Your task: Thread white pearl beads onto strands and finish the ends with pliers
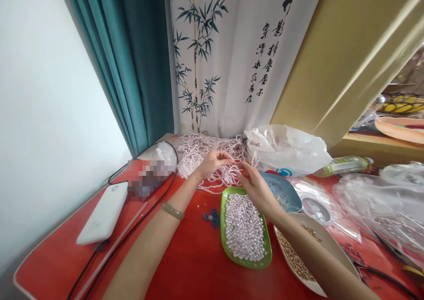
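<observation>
Pearly beads (245,229) lie loose in the green tray (223,225), just in front of where my hands meet. My left hand (213,163) has thumb and fingertips drawn close together; my right hand (254,184) faces it with fingers curled and only a narrow gap at the tips. Both grips look small and fine, as if for something slight, but the tips are too tiny to make out: I cannot tell whether either one has closed, or on a bead, a thread or nothing.

I take it the tray sits centrally so either hand can dip into it, its raised rim stopping the beads from rolling away. Beaded strands (212,144) lie heaped beyond, below and behind my fingers. On my right, the blue dish (293,196) and the pale plate (334,247) of gold beads (294,256) seem set apart to keep small parts unmixed.

Under all this is a glossy red table (192,260), with a blue ornament (212,218) beside the tray and a white device (104,214) off to the left. Plastic bags (288,152) crowd the right. Behind hang a teal curtain (142,61) and a white cloth (238,35) with bamboo and brush writing.
</observation>
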The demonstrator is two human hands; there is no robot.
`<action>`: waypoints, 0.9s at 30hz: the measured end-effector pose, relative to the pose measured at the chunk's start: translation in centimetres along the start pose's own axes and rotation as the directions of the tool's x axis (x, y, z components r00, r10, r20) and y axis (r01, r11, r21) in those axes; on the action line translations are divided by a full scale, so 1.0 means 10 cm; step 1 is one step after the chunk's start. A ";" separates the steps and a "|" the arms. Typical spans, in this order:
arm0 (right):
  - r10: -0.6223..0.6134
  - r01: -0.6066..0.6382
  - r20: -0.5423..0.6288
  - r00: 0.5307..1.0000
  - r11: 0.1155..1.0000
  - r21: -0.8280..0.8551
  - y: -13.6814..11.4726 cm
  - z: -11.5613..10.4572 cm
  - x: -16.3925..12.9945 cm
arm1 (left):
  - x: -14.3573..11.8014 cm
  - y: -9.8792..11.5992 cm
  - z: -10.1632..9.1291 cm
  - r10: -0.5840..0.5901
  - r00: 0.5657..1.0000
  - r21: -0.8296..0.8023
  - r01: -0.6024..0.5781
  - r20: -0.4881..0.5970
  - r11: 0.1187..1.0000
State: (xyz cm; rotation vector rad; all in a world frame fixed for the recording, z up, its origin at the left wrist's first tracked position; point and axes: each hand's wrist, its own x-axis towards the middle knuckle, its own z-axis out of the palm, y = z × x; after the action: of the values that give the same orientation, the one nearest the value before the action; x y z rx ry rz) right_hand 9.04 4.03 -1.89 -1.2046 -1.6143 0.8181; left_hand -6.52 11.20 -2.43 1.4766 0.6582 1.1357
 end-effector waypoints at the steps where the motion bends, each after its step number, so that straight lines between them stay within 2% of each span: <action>1: 0.018 -0.017 -0.019 1.000 0.998 0.053 -0.02 0.02 0.07 | 0.00 0.00 0.01 -0.003 1.000 0.006 0.003 0.010 1.000; 6: 0.102 -0.092 -0.021 0.995 0.957 0.276 -0.10 0.09 0.24 | 0.01 -0.04 0.00 -0.019 0.999 -0.038 0.020 0.033 0.999; 10: 0.194 -0.172 -0.004 0.981 0.879 0.444 -0.11 0.07 0.33 | 0.01 -0.01 -0.01 -0.028 0.996 -0.019 0.030 0.084 0.999; 13: 0.241 -0.197 0.002 0.971 0.787 0.584 -0.09 -0.02 0.45 | 0.00 0.06 -0.03 0.008 0.999 -0.005 -0.007 0.032 1.000; 15: 0.244 -0.175 -0.022 0.970 0.752 0.636 -0.10 -0.11 0.56 | 0.00 0.10 -0.08 0.035 0.998 -0.011 -0.035 -0.054 0.999; 17: 0.245 -0.147 -0.062 0.967 0.744 0.651 -0.11 -0.21 0.68 | 0.01 0.10 -0.15 0.023 0.982 -0.041 -0.031 -0.187 0.999; 19: 0.240 -0.111 -0.117 0.964 0.757 0.644 -0.13 -0.32 0.80 | 0.03 0.06 -0.23 -0.030 0.947 -0.098 -0.002 -0.321 0.995; 22: 0.217 -0.056 -0.191 0.957 0.788 0.613 -0.17 -0.46 0.93 | 0.05 0.00 -0.31 -0.111 0.894 -0.161 0.044 -0.434 0.986; 24: 0.190 -0.020 -0.228 0.955 0.807 0.590 -0.21 -0.54 1.00 | 0.05 -0.01 -0.34 -0.160 0.888 -0.174 0.093 -0.431 0.980; 27: 0.142 0.038 -0.278 0.950 0.832 0.554 -0.28 -0.64 1.08 | 0.01 0.04 -0.39 -0.188 0.933 -0.104 0.164 -0.307 0.981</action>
State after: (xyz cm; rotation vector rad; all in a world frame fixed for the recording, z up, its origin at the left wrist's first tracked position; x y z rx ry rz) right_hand 13.18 13.38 5.94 -0.8977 -0.9876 0.9922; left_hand -10.04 12.82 -2.29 1.1537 0.9388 1.2534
